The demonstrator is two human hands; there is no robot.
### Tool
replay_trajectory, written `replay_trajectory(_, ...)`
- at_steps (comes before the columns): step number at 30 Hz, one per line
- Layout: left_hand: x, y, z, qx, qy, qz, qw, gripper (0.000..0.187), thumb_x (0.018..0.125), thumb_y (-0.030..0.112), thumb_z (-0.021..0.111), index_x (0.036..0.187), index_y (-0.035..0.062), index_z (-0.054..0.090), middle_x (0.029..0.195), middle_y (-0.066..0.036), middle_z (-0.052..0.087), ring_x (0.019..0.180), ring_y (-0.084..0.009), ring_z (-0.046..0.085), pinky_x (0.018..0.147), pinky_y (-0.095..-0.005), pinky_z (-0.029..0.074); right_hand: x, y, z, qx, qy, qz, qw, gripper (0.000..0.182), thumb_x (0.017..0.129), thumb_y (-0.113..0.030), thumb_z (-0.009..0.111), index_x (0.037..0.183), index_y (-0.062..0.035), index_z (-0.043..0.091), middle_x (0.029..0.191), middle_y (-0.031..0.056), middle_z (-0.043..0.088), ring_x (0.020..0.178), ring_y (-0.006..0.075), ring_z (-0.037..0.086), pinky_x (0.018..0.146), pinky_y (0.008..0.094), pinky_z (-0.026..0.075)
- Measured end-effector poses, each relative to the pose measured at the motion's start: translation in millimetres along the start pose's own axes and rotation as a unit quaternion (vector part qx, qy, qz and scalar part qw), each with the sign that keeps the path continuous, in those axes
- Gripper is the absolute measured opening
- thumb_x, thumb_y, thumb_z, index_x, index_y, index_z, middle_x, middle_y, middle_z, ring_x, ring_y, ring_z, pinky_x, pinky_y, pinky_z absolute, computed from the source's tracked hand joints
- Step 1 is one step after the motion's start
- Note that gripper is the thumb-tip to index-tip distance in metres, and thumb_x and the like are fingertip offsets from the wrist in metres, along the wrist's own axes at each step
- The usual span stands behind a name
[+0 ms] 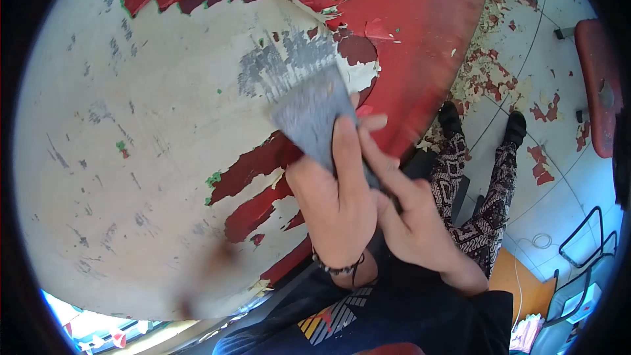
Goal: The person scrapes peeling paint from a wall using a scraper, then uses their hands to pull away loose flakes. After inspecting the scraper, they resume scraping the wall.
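Note:
A wide grey metal scraper (314, 108) lies with its flat edge against a large curved surface (131, 151), whose red paint is partly peeled to an off-white layer. My left hand (336, 207), with a dark beaded bracelet at the wrist, is closed around the scraper's handle, one finger stretched along the blade. From the right, my right hand (414, 223) closes on the same handle, its fingers reaching up beside the blade. Most of the handle is hidden by my hands. Grey scratch marks and ragged dark red patches (253, 171) surround the blade.
Paint flakes (490, 72) litter the tiled floor (526, 177) at right. Legs in patterned trousers (490, 190) extend there. A red chair part (595, 85) and a dark metal-framed chair (578, 289) stand farther right. A brown blurred shape (220, 260) is at lower left.

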State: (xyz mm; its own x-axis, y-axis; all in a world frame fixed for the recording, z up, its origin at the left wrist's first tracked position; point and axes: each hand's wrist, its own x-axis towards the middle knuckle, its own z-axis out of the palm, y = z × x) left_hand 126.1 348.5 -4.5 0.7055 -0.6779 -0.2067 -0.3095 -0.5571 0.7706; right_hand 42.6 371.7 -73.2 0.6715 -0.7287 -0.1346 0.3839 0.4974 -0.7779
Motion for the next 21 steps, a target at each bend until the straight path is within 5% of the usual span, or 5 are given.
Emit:
replay_trajectory(2,-4.3,-13.5,-1.6,0.0,0.057,0.007,0.998,0.032,0.101,0.015,0.047,0.113,-0.0101,0.061,0.088,-0.016,0.072,0.061,-0.0147,0.066,0.055,-0.0289,0.051,-0.8,4.0,-1.0,-0.001,-0.013,0.032,0.999,0.058,0.093,-0.005,0.054,0.147,-0.0052,0.036,0.094,0.0277,0.064,0.085,0.0448,0.064,0.071,0.0351,0.052)
replay_trajectory(4,5.3,-3.1,1.3,0.007,0.02,-0.028,0.999,0.032,0.101,0.015,0.046,0.114,-0.0102,0.061,0.088,-0.016,0.072,0.064,-0.014,0.066,0.055,-0.028,0.051,16.5,6.7,-0.1,-0.063,0.056,-0.121,0.989,0.057,0.093,-0.005,0.054,0.147,-0.0065,0.036,0.095,0.0291,0.063,0.089,0.0451,0.062,0.071,0.0342,0.052)
replay_trajectory(5,14.2,-3.6,5.6,0.009,0.004,0.008,1.0,0.032,0.102,0.015,0.046,0.115,-0.0102,0.061,0.089,-0.016,0.071,0.065,-0.0142,0.066,0.055,-0.0277,0.051,15.4,-13.5,-15.9,-0.02,-0.02,0.074,0.997,0.058,0.092,-0.005,0.054,0.147,-0.0079,0.037,0.102,0.0298,0.062,0.093,0.0449,0.061,0.074,0.0342,0.053)
replay_trajectory(10,-6.1,-11.1,-0.1,-0.016,0.04,-0.013,0.999,0.033,0.102,0.016,0.047,0.114,-0.011,0.06,0.089,-0.016,0.071,0.066,-0.0146,0.066,0.053,-0.0282,0.051,-2.0,7.7,1.1,-0.034,0.017,-0.034,0.999,0.058,0.092,-0.005,0.054,0.148,-0.0093,0.037,0.103,0.0289,0.062,0.092,0.0468,0.06,0.075,0.0374,0.053)
replay_trajectory(21,1.7,-14.8,0.4,0.008,0.001,-0.022,1.0,0.032,0.102,0.015,0.046,0.114,-0.0103,0.061,0.088,-0.014,0.072,0.062,-0.0143,0.066,0.054,-0.0279,0.051,-0.8,5.9,-8.2,-0.021,0.002,0.024,0.999,0.056,0.093,-0.006,0.054,0.146,-0.0076,0.038,0.101,0.029,0.061,0.081,0.0455,0.061,0.064,0.0332,0.051)
